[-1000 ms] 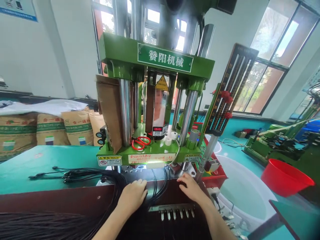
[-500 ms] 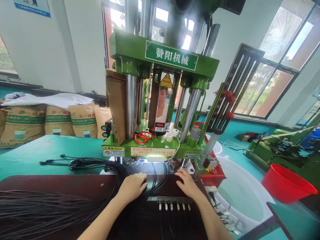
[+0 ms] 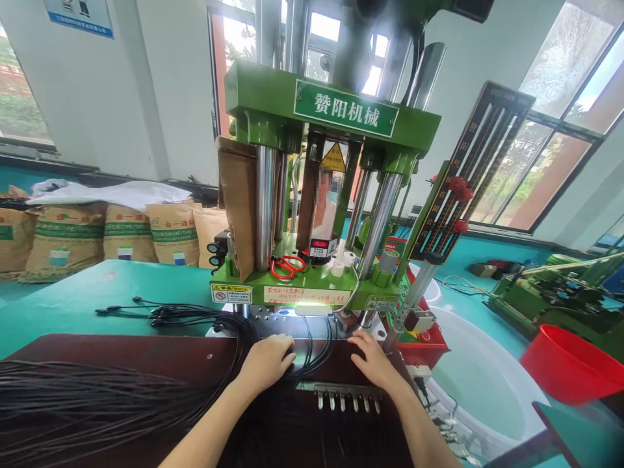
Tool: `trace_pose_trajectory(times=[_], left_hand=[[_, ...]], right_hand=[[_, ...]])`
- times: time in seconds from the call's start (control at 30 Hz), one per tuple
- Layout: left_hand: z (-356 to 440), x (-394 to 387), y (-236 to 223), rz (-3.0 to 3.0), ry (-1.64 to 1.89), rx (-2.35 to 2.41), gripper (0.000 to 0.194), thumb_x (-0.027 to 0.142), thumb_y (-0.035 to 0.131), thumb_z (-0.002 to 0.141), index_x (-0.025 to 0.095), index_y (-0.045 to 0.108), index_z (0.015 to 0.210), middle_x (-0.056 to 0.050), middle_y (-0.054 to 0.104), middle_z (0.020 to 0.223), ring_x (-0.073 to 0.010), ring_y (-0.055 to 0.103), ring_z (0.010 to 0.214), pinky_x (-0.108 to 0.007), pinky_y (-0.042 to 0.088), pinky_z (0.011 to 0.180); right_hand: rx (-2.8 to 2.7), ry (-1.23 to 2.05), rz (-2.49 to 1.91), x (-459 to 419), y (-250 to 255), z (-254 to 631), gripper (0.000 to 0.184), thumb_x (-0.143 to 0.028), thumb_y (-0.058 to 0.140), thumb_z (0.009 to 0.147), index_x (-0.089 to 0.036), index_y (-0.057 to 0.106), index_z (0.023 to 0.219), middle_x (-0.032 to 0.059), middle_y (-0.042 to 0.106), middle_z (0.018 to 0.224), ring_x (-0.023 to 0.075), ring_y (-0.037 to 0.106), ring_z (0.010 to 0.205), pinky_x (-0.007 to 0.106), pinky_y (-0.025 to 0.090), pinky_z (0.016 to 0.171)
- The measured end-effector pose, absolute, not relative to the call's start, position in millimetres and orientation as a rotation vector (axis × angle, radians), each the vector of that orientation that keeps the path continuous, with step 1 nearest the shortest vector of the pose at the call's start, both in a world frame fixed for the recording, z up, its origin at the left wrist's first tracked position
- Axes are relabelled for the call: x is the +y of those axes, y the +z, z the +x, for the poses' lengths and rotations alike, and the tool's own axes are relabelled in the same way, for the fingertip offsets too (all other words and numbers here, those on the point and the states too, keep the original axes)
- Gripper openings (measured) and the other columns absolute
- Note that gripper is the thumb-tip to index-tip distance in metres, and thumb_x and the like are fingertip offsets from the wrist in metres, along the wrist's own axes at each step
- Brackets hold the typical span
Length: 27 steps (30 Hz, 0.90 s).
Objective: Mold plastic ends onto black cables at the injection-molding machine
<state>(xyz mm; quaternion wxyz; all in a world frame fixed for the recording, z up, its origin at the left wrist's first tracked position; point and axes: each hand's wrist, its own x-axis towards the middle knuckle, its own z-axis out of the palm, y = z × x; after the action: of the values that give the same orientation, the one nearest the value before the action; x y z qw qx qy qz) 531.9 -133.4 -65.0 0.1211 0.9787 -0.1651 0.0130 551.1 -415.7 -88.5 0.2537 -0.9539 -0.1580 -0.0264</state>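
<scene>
My left hand (image 3: 267,361) rests near the far edge of the dark red board (image 3: 146,351), its thumb apart from its fingers and nothing seen in its grasp. To its right, my right hand (image 3: 372,359) lies with fingers spread at the same edge, beside the machine's front right corner. Between the hands, thin black cables (image 3: 319,357) run out from under the green press (image 3: 283,294) and curve toward my left hand. Nearer to me is a metal strip holding a row of several metal connectors (image 3: 342,402), with black cables below it.
A large bundle of black cables (image 3: 97,396) covers the board's left part; more cables (image 3: 180,316) lie on the green table (image 3: 121,286). Red-handled scissors (image 3: 288,267) sit on the press. At right are a white tub (image 3: 531,396), a red basin (image 3: 570,364) and a scale panel (image 3: 468,175).
The whole view has shifted slightly to the right in the picture as the camera turned left. Both hands stay in the same places at the board's edge.
</scene>
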Motion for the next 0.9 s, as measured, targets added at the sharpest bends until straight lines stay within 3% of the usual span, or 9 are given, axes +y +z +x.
trace_pose_trajectory(times=[0.2, 0.9], left_hand=[[531.2, -133.2, -63.3, 2.808, 0.131, -0.452, 0.021, 0.031, 0.042, 0.081, 0.022, 0.054, 0.095, -0.003, 0.058, 0.099, -0.0186, 0.050, 0.096, -0.030, 0.039, 0.082], [529.4, -133.9, -59.4, 2.871, 0.062, -0.519, 0.021, 0.032, 0.042, 0.081, 0.022, 0.057, 0.092, -0.006, 0.057, 0.098, -0.0209, 0.049, 0.096, -0.032, 0.041, 0.079]], right_hand=[[-0.435, -0.069, -2.596, -416.9, -90.1, 551.8, 0.038, -0.017, 0.048, 0.072, -0.019, 0.058, 0.108, 0.0079, 0.048, 0.122, 0.0200, 0.041, 0.117, 0.035, 0.030, 0.101], [-0.432, 0.014, -2.588, -417.5, -85.8, 549.6, 0.042, -0.019, 0.047, 0.074, -0.018, 0.055, 0.115, 0.0085, 0.042, 0.130, 0.0199, 0.037, 0.122, 0.036, 0.026, 0.104]])
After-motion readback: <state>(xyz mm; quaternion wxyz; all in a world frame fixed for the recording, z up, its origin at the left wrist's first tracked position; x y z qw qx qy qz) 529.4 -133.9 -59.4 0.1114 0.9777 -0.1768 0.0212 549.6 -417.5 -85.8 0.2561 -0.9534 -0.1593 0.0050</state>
